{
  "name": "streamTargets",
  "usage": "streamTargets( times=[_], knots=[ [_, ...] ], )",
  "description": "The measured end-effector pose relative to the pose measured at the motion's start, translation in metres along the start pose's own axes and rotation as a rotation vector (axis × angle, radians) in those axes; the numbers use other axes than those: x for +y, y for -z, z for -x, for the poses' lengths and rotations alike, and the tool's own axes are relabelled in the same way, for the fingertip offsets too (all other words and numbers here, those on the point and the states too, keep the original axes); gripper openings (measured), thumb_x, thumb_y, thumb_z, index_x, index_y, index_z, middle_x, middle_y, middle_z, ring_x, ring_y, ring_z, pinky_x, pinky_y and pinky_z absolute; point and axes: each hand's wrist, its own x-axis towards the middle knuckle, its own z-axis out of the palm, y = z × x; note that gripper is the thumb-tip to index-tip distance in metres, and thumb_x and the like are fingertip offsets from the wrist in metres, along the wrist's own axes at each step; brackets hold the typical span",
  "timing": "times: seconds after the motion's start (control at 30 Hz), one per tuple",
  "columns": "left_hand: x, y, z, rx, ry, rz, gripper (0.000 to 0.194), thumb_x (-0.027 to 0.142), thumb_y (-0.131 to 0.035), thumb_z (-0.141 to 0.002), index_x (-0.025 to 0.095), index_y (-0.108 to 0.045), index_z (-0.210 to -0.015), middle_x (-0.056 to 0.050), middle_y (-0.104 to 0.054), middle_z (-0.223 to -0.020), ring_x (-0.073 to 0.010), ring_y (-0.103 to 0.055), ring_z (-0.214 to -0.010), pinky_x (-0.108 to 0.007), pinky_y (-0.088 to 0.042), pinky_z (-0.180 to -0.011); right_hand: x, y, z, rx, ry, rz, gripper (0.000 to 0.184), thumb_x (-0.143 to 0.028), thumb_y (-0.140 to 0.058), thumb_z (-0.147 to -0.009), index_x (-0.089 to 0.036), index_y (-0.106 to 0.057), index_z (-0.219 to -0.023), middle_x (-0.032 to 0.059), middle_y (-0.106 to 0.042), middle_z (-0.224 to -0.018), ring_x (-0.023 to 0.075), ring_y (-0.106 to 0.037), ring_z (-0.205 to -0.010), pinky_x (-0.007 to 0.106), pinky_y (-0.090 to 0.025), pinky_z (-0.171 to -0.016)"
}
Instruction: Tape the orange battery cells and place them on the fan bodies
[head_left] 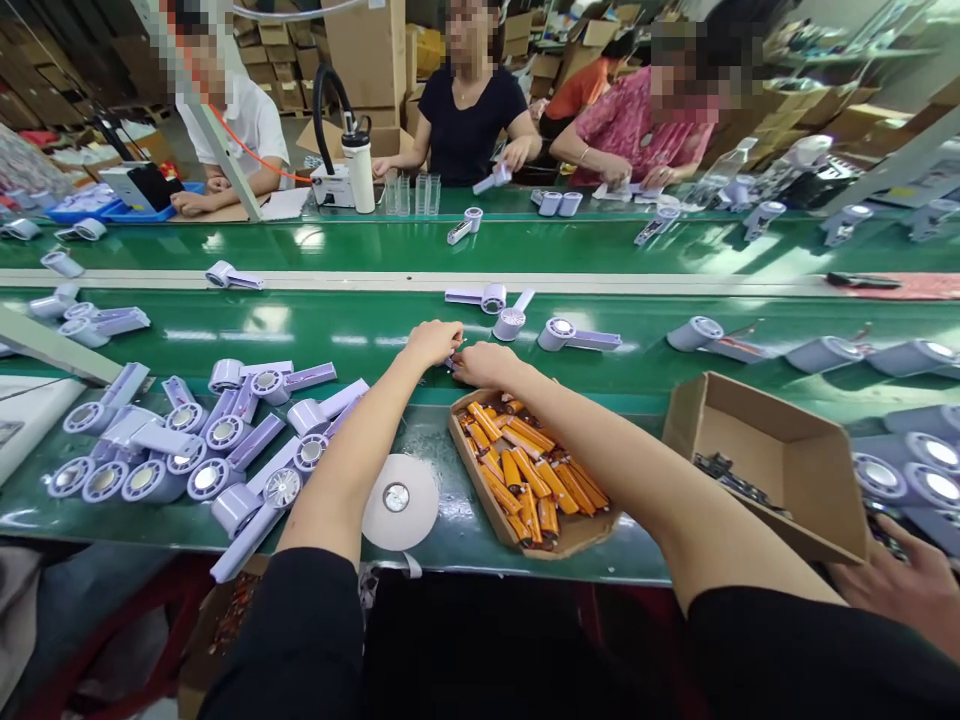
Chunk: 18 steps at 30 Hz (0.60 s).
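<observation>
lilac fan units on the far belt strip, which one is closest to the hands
The lilac fan unit just beyond the right hand, its handle angled up to the right. The flat-lying ones on either side sit farther from both hands; the left hand is beside it.

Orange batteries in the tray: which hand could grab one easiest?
Probably the right hand: it rests at the rim of the tray of orange batteries. The left hand sits farther away.

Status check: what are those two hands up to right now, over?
Left hand and right hand together at the belt edge, pinching a small part, hidden. Tray of orange cells just below. Tape roll beside left forearm; nothing blocking.
</observation>
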Motion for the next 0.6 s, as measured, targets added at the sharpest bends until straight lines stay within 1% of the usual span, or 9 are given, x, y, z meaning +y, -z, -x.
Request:
streamTargets(
  times=[0.07, 0.17, 0.2, 0.27, 0.33, 0.4, 0.47, 0.53, 0.6],
  knots=[
    [0.005, 0.006, 0.004, 0.013, 0.023, -0.015, 0.023, 0.031, -0.057, -0.100, 0.028, -0.073, -0.117, -0.009, -0.076, -0.120, -0.0293, -0.071, -0.112, -0.038, -0.053, -0.093, -0.002, 0.012, 0.004, -0.004, 0.004, 0.008, 0.038, -0.043, -0.069, -0.096, -0.019, -0.077, -0.124, 0.0206, -0.077, -0.124, 0.0368, -0.073, -0.115, 0.044, -0.056, -0.096],
    [0.010, 0.019, 0.031, 0.051, 0.066, -0.035, 0.031, 0.029, -0.053, -0.103, 0.024, -0.067, -0.131, -0.015, -0.074, -0.125, -0.0327, -0.070, -0.116, -0.042, -0.054, -0.095, -0.005, 0.025, 0.035, 0.085, 0.007, 0.003, 0.041, -0.042, -0.059, -0.103, -0.020, -0.070, -0.135, 0.0193, -0.075, -0.130, 0.0351, -0.071, -0.121, 0.043, -0.055, -0.100],
    [0.011, 0.022, 0.049, 0.084, 0.064, -0.046, 0.035, 0.028, -0.053, -0.103, 0.022, -0.063, -0.137, -0.016, -0.073, -0.130, -0.0339, -0.067, -0.122, -0.044, -0.055, -0.097, -0.006, 0.025, 0.050, 0.126, 0.003, -0.019, 0.041, -0.041, -0.052, -0.107, -0.020, -0.068, -0.138, 0.0181, -0.076, -0.129, 0.0335, -0.071, -0.121, 0.042, -0.055, -0.099],
    [0.010, 0.024, 0.098, 0.163, 0.007, -0.071, 0.044, 0.027, -0.057, -0.103, 0.022, -0.056, -0.146, -0.016, -0.068, -0.141, -0.0333, -0.059, -0.136, -0.043, -0.054, -0.101, -0.008, 0.017, 0.082, 0.168, -0.005, -0.085, 0.043, -0.044, -0.044, -0.110, -0.020, -0.068, -0.135, 0.0157, -0.079, -0.120, 0.0315, -0.074, -0.113, 0.040, -0.056, -0.095],
    [0.008, 0.020, 0.159, 0.201, -0.091, -0.083, 0.046, 0.030, -0.059, -0.103, 0.025, -0.054, -0.149, -0.011, -0.064, -0.148, -0.0294, -0.055, -0.141, -0.040, -0.054, -0.105, -0.011, 0.001, 0.108, 0.159, -0.012, -0.147, 0.041, -0.050, -0.050, -0.107, -0.019, -0.071, -0.124, 0.0149, -0.080, -0.113, 0.0325, -0.076, -0.106, 0.040, -0.058, -0.091],
    [0.004, 0.011, 0.220, 0.119, -0.155, -0.070, 0.041, 0.036, -0.060, -0.104, 0.027, -0.060, -0.143, -0.008, -0.069, -0.143, -0.0265, -0.062, -0.132, -0.039, -0.055, -0.105, -0.014, -0.015, 0.121, 0.158, -0.027, -0.176, 0.041, -0.051, -0.057, -0.104, -0.018, -0.070, -0.124, 0.0172, -0.079, -0.119, 0.0358, -0.075, -0.111, 0.043, -0.058, -0.090],
    [-0.003, 0.000, 0.269, -0.016, -0.187, -0.049, 0.039, 0.041, -0.067, -0.101, 0.026, -0.065, -0.137, -0.006, -0.072, -0.137, -0.0262, -0.065, -0.128, -0.040, -0.054, -0.109, -0.015, -0.026, 0.123, 0.166, -0.042, -0.232, 0.042, -0.049, -0.063, -0.103, -0.017, -0.067, -0.130, 0.0197, -0.077, -0.125, 0.0383, -0.073, -0.118, 0.045, -0.059, -0.093],
    [-0.012, -0.013, 0.302, -0.123, -0.211, -0.044, 0.050, 0.042, -0.080, -0.091, 0.025, -0.065, -0.137, -0.007, -0.067, -0.144, -0.0301, -0.058, -0.138, -0.045, -0.050, -0.117, -0.010, -0.030, 0.118, 0.144, -0.025, -0.335, 0.042, -0.041, -0.071, -0.099, -0.017, -0.067, -0.133, 0.0187, -0.078, -0.125, 0.0375, -0.073, -0.119, 0.046, -0.058, -0.096],
    [-0.019, -0.026, 0.319, -0.166, -0.220, -0.060, 0.068, 0.037, -0.090, -0.080, 0.025, -0.063, -0.140, -0.009, -0.056, -0.158, -0.0363, -0.044, -0.151, -0.052, -0.043, -0.124, 0.000, -0.031, 0.113, 0.112, 0.012, -0.486, 0.040, -0.029, -0.076, -0.095, -0.020, -0.068, -0.133, 0.0141, -0.080, -0.122, 0.0322, -0.076, -0.113, 0.042, -0.060, -0.097]
  ],
)
